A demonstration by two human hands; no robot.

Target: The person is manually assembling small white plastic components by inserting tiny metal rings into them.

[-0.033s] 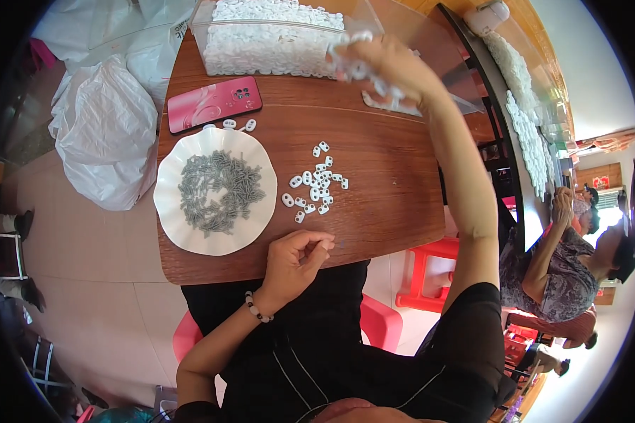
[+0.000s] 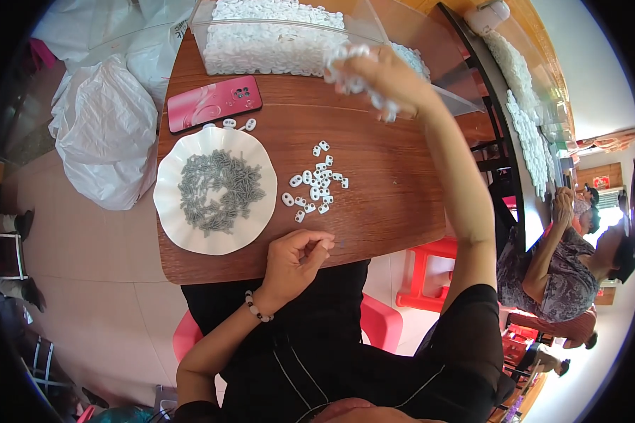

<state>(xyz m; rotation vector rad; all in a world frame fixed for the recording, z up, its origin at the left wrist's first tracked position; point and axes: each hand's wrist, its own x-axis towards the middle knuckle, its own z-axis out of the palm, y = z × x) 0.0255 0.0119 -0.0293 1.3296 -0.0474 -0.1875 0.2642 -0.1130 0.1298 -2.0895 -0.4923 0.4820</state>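
My right hand [image 2: 391,79], raised over the far side of the table, is blurred by motion and grips a cluster of small white plastic pieces [image 2: 360,86]. Some of them hang below its fingers. My left hand [image 2: 298,262] rests at the near edge of the table, thumb and fingers pinched together; anything between them is too small to make out. Beyond it lie loose white two-hole plastic pieces [image 2: 315,192]. To their left stands a white wavy-rimmed plate [image 2: 171,215] holding a heap of small grey pins [image 2: 227,199].
At the back a clear bin [image 2: 384,28] holds a mass of white pieces [image 2: 275,53]. A pink phone [image 2: 214,104] lies behind the plate, with a few pieces beside it. White bags [image 2: 106,134] stand left of the wooden table [image 2: 395,169]. A person [image 2: 561,271] sits at right.
My right hand has moved slightly left and toward me with the white pieces, uncovering white pieces in the right part of the bin. My left hand has stayed in place.
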